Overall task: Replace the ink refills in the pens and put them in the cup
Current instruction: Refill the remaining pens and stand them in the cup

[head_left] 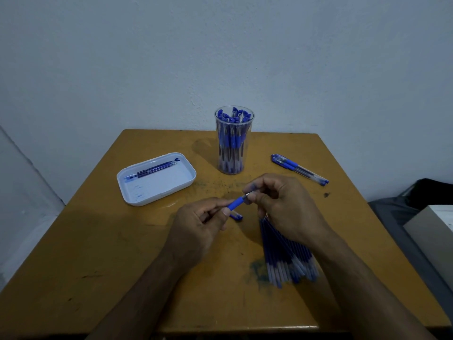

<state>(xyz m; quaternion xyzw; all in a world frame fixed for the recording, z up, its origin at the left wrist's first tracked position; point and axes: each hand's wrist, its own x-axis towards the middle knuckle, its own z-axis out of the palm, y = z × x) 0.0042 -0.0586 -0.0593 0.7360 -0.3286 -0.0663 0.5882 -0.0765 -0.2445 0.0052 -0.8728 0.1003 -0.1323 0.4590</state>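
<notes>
Two hands work one pen [235, 204] above worktop [103, 253] centre. Left hand [204, 223] pinches the blue rubber sleeve to steady it; right hand [277, 201] pinches the silver tip at 1 o'clock, probably screwing it. Cup [232, 141] at 12 o'clock, nearly full; refills [284, 256] at 5 o'clock.

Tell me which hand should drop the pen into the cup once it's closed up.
Probably the left hand: it already grips the pen by its blue barrel, while the right hand only pinches the tip end. The cup stands straight ahead, open to either.
</notes>
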